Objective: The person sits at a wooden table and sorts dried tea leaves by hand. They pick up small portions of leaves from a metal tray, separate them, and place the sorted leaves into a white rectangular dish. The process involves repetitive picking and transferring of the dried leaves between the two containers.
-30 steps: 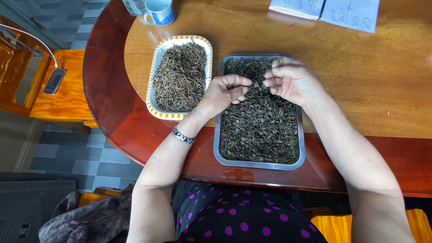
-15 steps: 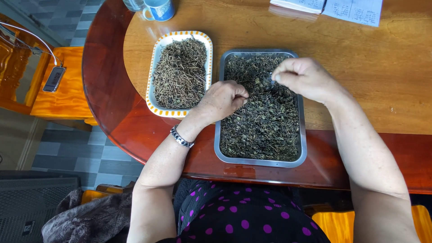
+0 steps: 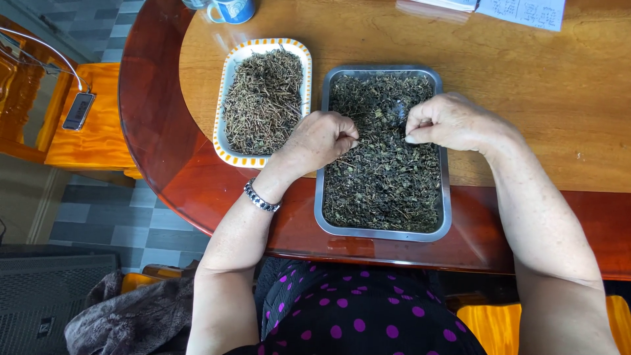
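Left hand (image 3: 320,140) curled over the left edge of the steel tray (image 3: 382,233), fingertips pinched together down in the dried dark leaves (image 3: 384,177); whether a piece sits between them cannot be told. Right hand (image 3: 453,122) hovering over the tray's upper right, thumb and forefinger pressed closed, anything held too small to tell. Just left, touching the tray's side, an orange-rimmed dish (image 3: 226,79) heaped with brown stems (image 3: 263,98). Both on a round wooden table (image 3: 559,92). Blue mug (image 3: 231,9) at the far edge.
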